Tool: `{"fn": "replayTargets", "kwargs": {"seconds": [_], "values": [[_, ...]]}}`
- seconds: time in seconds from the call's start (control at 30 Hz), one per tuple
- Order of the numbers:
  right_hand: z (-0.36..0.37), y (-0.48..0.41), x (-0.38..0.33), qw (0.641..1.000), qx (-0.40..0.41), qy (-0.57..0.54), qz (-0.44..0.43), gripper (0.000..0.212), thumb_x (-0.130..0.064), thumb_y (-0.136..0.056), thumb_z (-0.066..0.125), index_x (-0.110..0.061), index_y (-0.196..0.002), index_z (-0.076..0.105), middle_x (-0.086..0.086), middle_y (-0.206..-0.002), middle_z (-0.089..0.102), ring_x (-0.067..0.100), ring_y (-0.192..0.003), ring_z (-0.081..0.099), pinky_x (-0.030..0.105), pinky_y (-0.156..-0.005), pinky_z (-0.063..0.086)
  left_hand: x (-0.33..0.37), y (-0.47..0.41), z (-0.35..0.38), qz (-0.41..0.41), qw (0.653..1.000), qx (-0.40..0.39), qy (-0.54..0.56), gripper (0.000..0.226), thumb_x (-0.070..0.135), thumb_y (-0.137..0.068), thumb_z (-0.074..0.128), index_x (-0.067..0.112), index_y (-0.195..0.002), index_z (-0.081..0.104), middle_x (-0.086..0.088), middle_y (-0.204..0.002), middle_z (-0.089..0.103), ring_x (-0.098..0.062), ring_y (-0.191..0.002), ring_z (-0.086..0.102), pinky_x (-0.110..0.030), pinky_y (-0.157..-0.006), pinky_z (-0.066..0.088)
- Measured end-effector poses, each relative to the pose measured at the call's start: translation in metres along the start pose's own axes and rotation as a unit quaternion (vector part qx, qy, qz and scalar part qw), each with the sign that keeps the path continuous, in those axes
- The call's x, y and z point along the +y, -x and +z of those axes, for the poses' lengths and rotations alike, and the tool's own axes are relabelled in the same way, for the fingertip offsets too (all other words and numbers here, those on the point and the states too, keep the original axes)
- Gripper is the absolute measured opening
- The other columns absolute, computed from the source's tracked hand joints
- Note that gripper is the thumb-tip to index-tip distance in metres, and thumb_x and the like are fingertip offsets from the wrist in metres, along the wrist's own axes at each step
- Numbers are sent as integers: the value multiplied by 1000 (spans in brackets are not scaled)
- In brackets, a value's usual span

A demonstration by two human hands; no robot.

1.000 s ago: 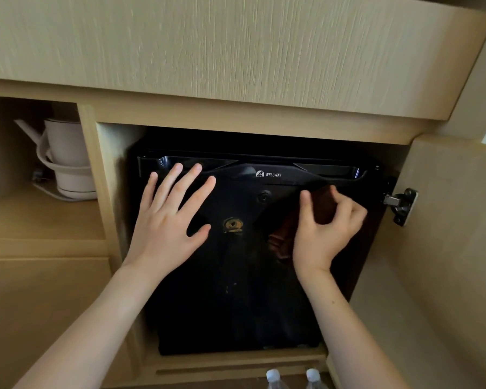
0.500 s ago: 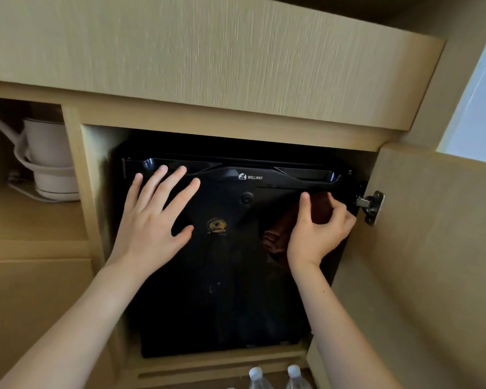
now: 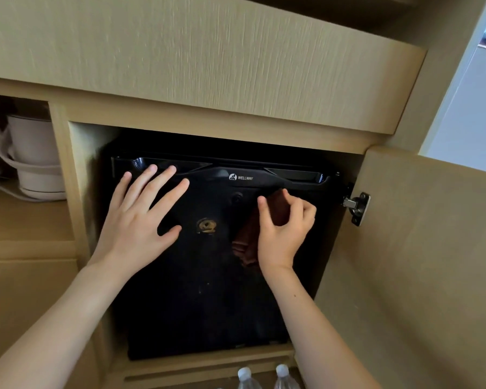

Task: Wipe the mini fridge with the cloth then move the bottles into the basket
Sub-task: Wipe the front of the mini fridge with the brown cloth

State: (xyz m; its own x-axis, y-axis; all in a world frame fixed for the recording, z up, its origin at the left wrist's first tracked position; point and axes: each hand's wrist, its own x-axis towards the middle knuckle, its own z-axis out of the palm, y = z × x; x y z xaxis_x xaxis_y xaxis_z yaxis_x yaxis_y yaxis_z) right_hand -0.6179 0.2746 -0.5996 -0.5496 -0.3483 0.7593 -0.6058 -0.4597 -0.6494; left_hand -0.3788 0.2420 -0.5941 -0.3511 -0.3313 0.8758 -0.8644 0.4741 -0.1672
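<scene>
One black mini fridge [image 3: 208, 290] sits in the cabinet recess; two capped bottles [image 3: 264, 379] stand below both wrists. Left hand [image 3: 141, 223]: fully open, fingers spread, palm flat on the fridge door. Right hand [image 3: 285, 231]: fingers curled, pinching one brown cloth [image 3: 250, 242] against the door. One white kettle [image 3: 31, 158] stands left of the left hand.
</scene>
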Motion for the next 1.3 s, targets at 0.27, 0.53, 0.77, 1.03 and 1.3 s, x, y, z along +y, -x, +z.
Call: {"fn": "replayTargets", "kwargs": {"seconds": [0.27, 0.53, 0.77, 1.03, 1.3], "values": [[-27, -30, 18, 990, 90, -46, 97, 39, -30, -85, 77, -12, -117, 63, -3, -112, 45, 25, -112, 53, 29, -97, 48, -4, 0, 5, 10, 1000, 19, 5, 74, 40, -79, 59, 24, -150, 43, -4, -159, 33, -27, -149, 25, -50, -122, 11], [-35, -1, 36, 969, 121, -68, 202, 32, -29, -86, 75, -15, -110, 60, -1, -114, 45, 23, -112, 54, 27, -96, 48, -6, 1, 10, 11, 1000, 27, 6, 76, 42, -78, 58, 26, -150, 41, -3, -160, 32, -25, -150, 23, -50, -122, 11], [-34, -37, 16, 971, 106, -75, 201, 33, -31, -84, 77, -21, -108, 57, 0, -117, 45, 24, -113, 53, 29, -97, 46, -5, 0, 12, 5, 1000, 25, 5, 75, 43, -77, 55, 25, -149, 43, -4, -158, 34, -20, -151, 18, -49, -122, 9], [-39, 7, 45, 978, 90, -24, 184, 41, -28, -86, 75, -9, -119, 59, 2, -116, 44, 25, -112, 51, 46, -102, 47, -5, 0, 12, 5, 1000, 21, 5, 78, 40, -75, 60, 26, -149, 42, -3, -159, 32, -24, -150, 21, -50, -122, 9], [-27, -37, 21, 987, 90, -48, 127, 41, -34, -83, 77, -17, -115, 58, -2, -113, 42, 24, -111, 51, 29, -96, 45, 4, -2, 3, -2, 1000, 13, 18, 78, 33, -74, 66, 21, -148, 44, -8, -156, 36, -32, -147, 27, -49, -122, 8]]}}
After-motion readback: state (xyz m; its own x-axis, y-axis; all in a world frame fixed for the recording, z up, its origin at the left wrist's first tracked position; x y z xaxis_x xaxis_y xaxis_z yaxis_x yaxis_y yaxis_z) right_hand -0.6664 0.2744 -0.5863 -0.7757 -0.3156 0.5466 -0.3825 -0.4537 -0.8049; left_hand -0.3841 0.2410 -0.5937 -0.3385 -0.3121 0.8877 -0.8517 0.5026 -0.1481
